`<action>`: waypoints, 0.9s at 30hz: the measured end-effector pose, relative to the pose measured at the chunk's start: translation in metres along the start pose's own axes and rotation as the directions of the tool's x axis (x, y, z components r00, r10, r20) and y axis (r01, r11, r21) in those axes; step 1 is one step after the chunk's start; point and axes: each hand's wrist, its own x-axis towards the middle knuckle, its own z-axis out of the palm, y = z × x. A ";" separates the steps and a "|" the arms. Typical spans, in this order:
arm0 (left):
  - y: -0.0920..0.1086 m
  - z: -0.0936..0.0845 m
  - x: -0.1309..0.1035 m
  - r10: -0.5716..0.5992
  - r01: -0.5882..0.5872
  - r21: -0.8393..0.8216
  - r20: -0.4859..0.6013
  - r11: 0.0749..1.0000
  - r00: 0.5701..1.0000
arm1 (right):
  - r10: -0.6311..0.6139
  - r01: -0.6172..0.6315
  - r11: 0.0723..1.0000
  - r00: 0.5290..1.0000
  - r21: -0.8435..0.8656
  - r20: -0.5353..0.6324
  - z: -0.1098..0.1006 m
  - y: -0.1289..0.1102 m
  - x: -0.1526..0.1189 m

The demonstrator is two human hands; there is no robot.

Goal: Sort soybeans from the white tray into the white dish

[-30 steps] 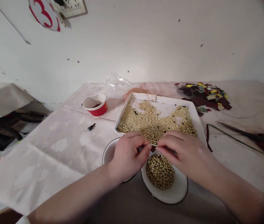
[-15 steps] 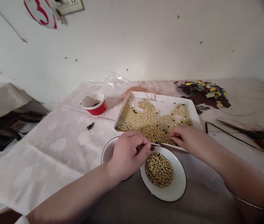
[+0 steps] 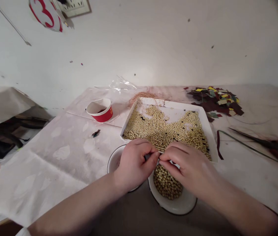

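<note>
My left hand (image 3: 135,164) is closed in a pinch, thumb against forefinger, on a small dark red slip (image 3: 160,155) that barely shows. Fingertip to fingertip with it, my right hand (image 3: 190,165) also pinches; whatever is between its fingers is too small to make out. Below the fingers stands a white dark-rimmed bowl (image 3: 186,205) holding a heap of tan, bead-like balls (image 3: 167,186). A second white bowl (image 3: 113,160) is partly covered by my left hand. Just beyond both hands lies a shallow white tray (image 3: 209,131) strewn with similar pale balls (image 3: 151,129) and a few black ones.
A red and white paper cup (image 3: 103,114) stands at the left with dark stuff inside. Behind the tray are orange-brown strands (image 3: 142,96) and clear plastic (image 3: 121,84). Coloured slips (image 3: 217,98) are piled at the back right, near red-handled pliers or shears (image 3: 274,144).
My right hand has moved from the balls at the tray's near edge leftward and toward me, meeting my left fingertips above the bowl. My left hand has barely moved.
</note>
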 end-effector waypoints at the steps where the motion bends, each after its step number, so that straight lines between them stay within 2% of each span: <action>1: 0.000 0.000 0.000 0.001 -0.001 0.001 -0.001 1.000 1.000 | -0.016 0.016 1.000 1.000 -0.022 -0.011 0.003 0.000 -0.001; 4: 0.000 0.001 0.000 0.002 -0.002 -0.003 0.001 1.000 1.000 | 0.003 -0.004 1.000 1.000 -0.017 -0.029 0.009 0.003 -0.001; 10: 0.002 0.001 0.000 -0.009 0.009 0.000 0.000 1.000 1.000 | 0.152 -0.152 0.985 0.988 0.086 0.002 0.010 0.008 0.003; 15: 0.001 0.001 -0.001 -0.009 0.009 -0.001 0.001 1.000 1.000 | 0.173 -0.184 0.973 0.981 0.143 0.089 0.010 0.008 0.005; 23: 0.001 0.002 -0.001 0.007 -0.007 0.015 0.013 1.000 1.000 | 0.208 -0.229 0.959 0.968 0.167 0.139 0.008 0.008 0.005; 27: 0.000 0.002 0.000 0.005 -0.005 0.027 0.007 1.000 1.000 | 0.169 -0.189 0.968 0.977 0.165 0.130 0.008 0.009 0.004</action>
